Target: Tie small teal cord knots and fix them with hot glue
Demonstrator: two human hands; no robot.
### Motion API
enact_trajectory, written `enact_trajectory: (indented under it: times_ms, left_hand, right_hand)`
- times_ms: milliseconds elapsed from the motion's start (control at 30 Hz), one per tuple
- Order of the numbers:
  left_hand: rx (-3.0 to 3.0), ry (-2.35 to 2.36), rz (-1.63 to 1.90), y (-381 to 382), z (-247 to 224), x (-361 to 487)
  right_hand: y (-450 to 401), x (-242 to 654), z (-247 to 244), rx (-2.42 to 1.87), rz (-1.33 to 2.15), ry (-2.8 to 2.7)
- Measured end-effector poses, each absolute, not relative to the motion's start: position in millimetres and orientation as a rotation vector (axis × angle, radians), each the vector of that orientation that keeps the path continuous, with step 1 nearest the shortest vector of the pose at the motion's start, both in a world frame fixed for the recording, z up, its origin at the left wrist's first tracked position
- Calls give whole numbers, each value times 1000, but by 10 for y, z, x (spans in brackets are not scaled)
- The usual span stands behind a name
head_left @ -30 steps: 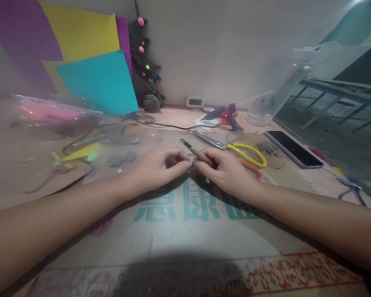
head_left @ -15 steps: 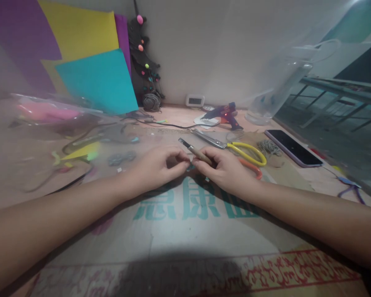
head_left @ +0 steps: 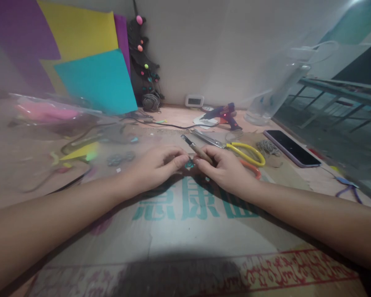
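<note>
My right hand [head_left: 225,167] is closed round a craft knife [head_left: 196,148] with a wooden handle, its blade pointing up and left, away from the work. Opposite it, my left hand [head_left: 160,167] has thumb and forefinger pinched together. Between the fingertips of both hands shows a small teal piece [head_left: 189,164], partly covered by the fingers; its kind is too small to make out. Just beyond my right hand lie scissors [head_left: 245,152] with one yellow and one orange handle. Under the hands is a flattened cardboard sheet [head_left: 173,239] with printed green characters.
Behind the hands are a hot glue gun [head_left: 224,115], a small white clock [head_left: 194,100] and a clear plastic jug [head_left: 261,111]. A phone [head_left: 292,148] lies right of grey yarn [head_left: 267,147]. Coloured sheets [head_left: 95,82] lean at back left, near a plastic bag with pink material [head_left: 46,111].
My left thumb has shifted slightly, and more of the teal piece shows between my fingertips. The knife has moved slightly right and stays in my right hand.
</note>
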State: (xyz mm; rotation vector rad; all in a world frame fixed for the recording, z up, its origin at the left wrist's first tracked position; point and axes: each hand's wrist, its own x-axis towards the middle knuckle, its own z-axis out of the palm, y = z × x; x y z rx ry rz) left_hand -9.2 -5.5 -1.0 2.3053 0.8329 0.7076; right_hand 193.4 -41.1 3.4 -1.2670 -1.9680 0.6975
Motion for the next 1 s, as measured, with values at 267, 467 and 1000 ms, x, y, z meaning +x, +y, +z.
enact_trajectory:
  times_ms: [267,467,1000]
  left_hand:
    - [2020,1026,870,-37,-34,-65]
    - [1962,1078,899,-60,18,-50]
    - [2090,1058,944,-33,-4,-69]
  right_hand:
    - [-436,1930,39,-1327,847,-1880]
    - [-439,1925,47,-1314,1040,-1736]
    - [-395,1922,43,-1245,1157,-1608]
